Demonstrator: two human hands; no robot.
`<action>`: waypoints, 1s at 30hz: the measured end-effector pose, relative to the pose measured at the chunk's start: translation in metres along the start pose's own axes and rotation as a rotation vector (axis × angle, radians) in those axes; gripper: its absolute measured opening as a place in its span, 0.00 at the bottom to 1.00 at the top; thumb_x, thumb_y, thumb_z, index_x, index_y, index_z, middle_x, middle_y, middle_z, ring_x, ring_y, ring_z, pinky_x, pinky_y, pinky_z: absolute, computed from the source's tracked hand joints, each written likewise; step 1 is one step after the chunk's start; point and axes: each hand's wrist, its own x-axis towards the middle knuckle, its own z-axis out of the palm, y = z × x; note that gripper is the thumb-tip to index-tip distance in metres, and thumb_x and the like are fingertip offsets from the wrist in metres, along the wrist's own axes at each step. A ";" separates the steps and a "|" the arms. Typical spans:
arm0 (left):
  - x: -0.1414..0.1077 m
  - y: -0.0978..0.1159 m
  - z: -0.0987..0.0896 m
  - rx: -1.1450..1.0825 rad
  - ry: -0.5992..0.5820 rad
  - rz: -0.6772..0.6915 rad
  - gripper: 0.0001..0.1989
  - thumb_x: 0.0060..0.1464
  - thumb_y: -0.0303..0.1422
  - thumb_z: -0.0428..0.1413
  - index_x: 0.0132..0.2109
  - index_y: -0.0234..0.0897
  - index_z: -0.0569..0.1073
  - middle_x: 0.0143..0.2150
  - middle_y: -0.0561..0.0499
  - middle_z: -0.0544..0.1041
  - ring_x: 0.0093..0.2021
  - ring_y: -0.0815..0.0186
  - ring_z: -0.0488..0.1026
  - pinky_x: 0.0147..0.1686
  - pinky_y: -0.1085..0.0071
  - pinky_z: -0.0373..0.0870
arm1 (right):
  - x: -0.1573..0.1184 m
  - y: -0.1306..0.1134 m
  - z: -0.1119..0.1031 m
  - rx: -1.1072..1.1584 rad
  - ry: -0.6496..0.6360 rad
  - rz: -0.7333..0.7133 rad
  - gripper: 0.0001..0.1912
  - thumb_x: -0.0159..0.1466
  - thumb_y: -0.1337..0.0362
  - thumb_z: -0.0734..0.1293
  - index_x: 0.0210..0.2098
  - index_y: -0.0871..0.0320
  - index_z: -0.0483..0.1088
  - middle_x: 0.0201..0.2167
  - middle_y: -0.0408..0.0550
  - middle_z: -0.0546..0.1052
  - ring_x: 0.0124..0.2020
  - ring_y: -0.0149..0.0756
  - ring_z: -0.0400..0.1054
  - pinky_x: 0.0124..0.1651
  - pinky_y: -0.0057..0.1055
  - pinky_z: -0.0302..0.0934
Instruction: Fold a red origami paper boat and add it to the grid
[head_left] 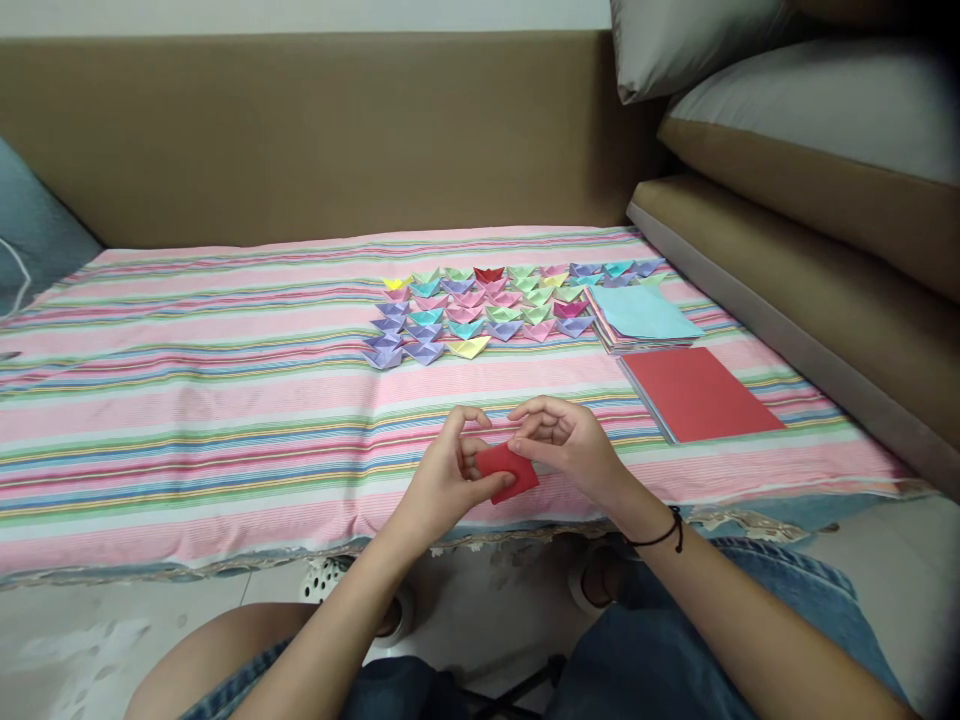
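Observation:
A small folded piece of red paper [501,462] is held between my two hands, above the near edge of the striped cloth. My left hand [454,475] grips it from the left, thumb across its front. The thumb and fingertips of my right hand [566,440] pinch its upper right edge. Beyond my hands, several rows of small folded paper boats [469,347] in purple, pink, green, blue, yellow and red stand on the cloth. The layers inside the folded red paper are too small to make out.
A stack of red-topped paper sheets [701,395] lies to the right, with a blue-topped stack of smaller sheets [649,313] just behind it. The striped cloth [187,420] covers the seat. Large cushions [810,290] are piled along the right side, and a brown backrest [315,140] rises behind.

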 end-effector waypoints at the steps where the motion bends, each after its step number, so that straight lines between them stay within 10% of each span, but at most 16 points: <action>1: 0.000 0.000 0.000 0.003 -0.013 0.014 0.22 0.46 0.29 0.61 0.44 0.42 0.57 0.24 0.61 0.69 0.22 0.73 0.68 0.22 0.79 0.60 | 0.000 0.001 0.000 0.010 -0.007 0.006 0.14 0.49 0.64 0.73 0.35 0.58 0.70 0.22 0.40 0.73 0.24 0.29 0.67 0.29 0.27 0.62; 7: 0.002 0.000 -0.001 0.028 0.054 0.021 0.08 0.44 0.28 0.62 0.32 0.34 0.70 0.28 0.55 0.71 0.24 0.74 0.67 0.23 0.78 0.63 | 0.000 0.002 0.003 0.108 0.029 0.043 0.15 0.52 0.62 0.72 0.38 0.56 0.68 0.25 0.41 0.74 0.28 0.31 0.70 0.32 0.27 0.64; 12: 0.004 -0.002 -0.002 -0.084 0.268 0.104 0.10 0.41 0.29 0.64 0.34 0.35 0.75 0.33 0.52 0.76 0.28 0.70 0.72 0.28 0.74 0.70 | 0.000 0.000 0.006 0.090 0.010 0.057 0.10 0.56 0.57 0.69 0.29 0.58 0.72 0.27 0.45 0.75 0.30 0.33 0.70 0.34 0.29 0.65; 18: 0.003 0.000 0.001 -0.054 0.175 0.134 0.14 0.42 0.26 0.63 0.40 0.36 0.77 0.43 0.46 0.78 0.46 0.60 0.73 0.44 0.67 0.72 | -0.002 0.003 0.007 0.012 0.011 0.005 0.09 0.54 0.58 0.70 0.25 0.59 0.72 0.22 0.43 0.74 0.24 0.32 0.68 0.28 0.28 0.63; 30: 0.006 -0.005 0.000 -0.120 0.306 0.092 0.25 0.40 0.28 0.64 0.48 0.37 0.71 0.46 0.46 0.75 0.41 0.62 0.75 0.35 0.70 0.75 | -0.005 0.003 0.011 0.025 0.106 -0.091 0.09 0.52 0.62 0.72 0.32 0.57 0.76 0.29 0.47 0.79 0.31 0.38 0.74 0.34 0.33 0.71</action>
